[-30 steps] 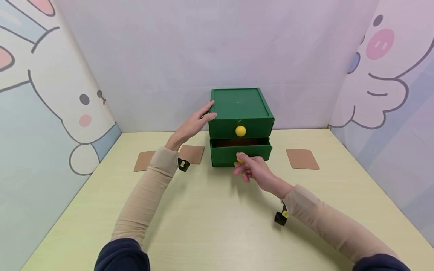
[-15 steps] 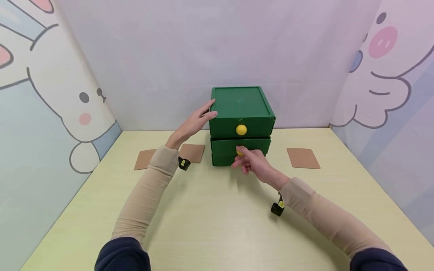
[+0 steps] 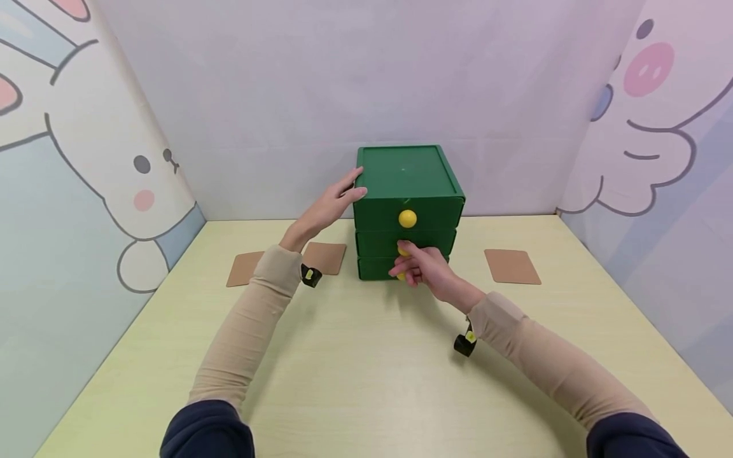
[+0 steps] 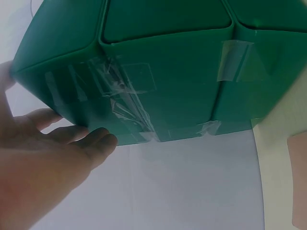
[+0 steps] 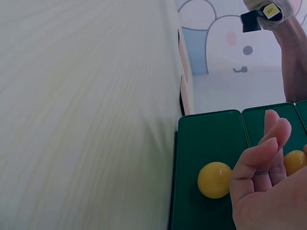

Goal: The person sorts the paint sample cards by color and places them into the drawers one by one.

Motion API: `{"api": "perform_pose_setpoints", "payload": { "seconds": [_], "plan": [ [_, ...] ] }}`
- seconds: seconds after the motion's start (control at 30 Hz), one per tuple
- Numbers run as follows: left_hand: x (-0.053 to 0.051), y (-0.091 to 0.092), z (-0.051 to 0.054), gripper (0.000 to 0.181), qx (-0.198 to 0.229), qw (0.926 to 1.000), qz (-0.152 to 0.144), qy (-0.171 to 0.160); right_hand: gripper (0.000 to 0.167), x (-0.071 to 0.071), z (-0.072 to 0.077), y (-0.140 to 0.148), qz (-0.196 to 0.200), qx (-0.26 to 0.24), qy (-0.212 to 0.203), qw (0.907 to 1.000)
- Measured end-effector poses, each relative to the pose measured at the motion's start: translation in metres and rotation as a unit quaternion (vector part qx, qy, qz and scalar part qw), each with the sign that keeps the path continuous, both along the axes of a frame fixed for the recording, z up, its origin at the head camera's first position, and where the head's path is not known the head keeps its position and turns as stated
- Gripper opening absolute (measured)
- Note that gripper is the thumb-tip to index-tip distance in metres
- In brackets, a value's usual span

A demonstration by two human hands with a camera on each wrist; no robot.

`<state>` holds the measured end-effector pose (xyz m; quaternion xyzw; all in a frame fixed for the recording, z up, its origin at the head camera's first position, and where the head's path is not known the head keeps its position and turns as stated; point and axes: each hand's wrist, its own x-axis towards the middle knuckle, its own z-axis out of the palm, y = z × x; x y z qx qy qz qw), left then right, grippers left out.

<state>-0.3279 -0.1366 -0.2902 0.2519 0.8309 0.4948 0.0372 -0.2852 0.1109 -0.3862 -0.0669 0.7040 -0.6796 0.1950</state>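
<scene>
A green cabinet (image 3: 408, 172) with three stacked drawers stands against the back wall. All its drawer fronts look flush. My left hand (image 3: 326, 207) rests on its left side near the top edge, fingers extended, as the left wrist view confirms. My right hand (image 3: 429, 273) holds the middle drawer's yellow knob (image 5: 295, 162), its thumb on the knob and its other fingers bent below. Just beneath those fingers is the bottom drawer's knob (image 5: 214, 180). The top drawer's knob (image 3: 408, 219) is untouched. Part of the middle knob is hidden by the hand.
Two brown squares (image 3: 324, 258) lie on the table left of the cabinet, one partly behind the left wrist. Another brown square (image 3: 512, 266) lies to the right. Clear tape (image 4: 127, 96) crosses the cabinet's side. Walls with cartoon animals enclose the table (image 3: 366, 369).
The middle drawer has slid from open to flush with the cabinet, with my right hand moving forward on its knob. My left hand has stayed against the cabinet's side.
</scene>
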Motion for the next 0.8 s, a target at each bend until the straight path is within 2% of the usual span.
{"api": "perform_pose_setpoints", "payload": {
  "seconds": [0.17,0.27,0.33,0.43,0.53,0.6,0.63,0.7,0.8],
  "plan": [
    [-0.001,-0.001,-0.004,0.063,0.004,1.0,0.003,0.006,0.063,0.005,0.003,0.004,0.019,0.027,-0.003,0.9994],
    [-0.001,-0.002,-0.006,0.064,0.006,1.0,0.005,0.005,0.068,0.014,0.01,0.006,0.044,0.073,0.027,0.996],
    [-0.001,-0.002,-0.007,0.064,0.008,0.9999,0.005,0.006,0.064,0.022,0.02,0.008,0.063,0.104,0.071,0.9901],
    [-0.001,-0.002,-0.008,0.064,0.008,0.9999,0.005,0.011,0.051,0.031,0.043,0.012,0.074,0.125,0.159,0.9764],
    [-0.001,-0.002,-0.007,0.063,0.008,0.9998,0.003,0.016,0.041,0.037,0.071,0.02,0.048,0.114,0.244,0.9619],
    [0.002,-0.001,-0.003,0.062,0.009,0.9999,0.0,0.015,0.04,0.037,0.085,0.028,0.03,0.096,0.276,0.9558],
    [0.006,0.0,0.0,0.062,0.009,0.9999,-0.002,0.012,0.041,0.037,0.091,0.031,0.023,0.087,0.282,0.9551],
    [0.013,0.002,0.007,0.062,0.007,0.9999,-0.005,0.009,0.042,0.034,0.094,0.036,0.019,0.065,0.274,0.9595],
    [0.023,0.005,0.017,0.062,0.002,1.0,-0.008,0.002,0.044,0.031,0.081,0.04,0.03,0.059,0.223,0.9726]
  ]
}}
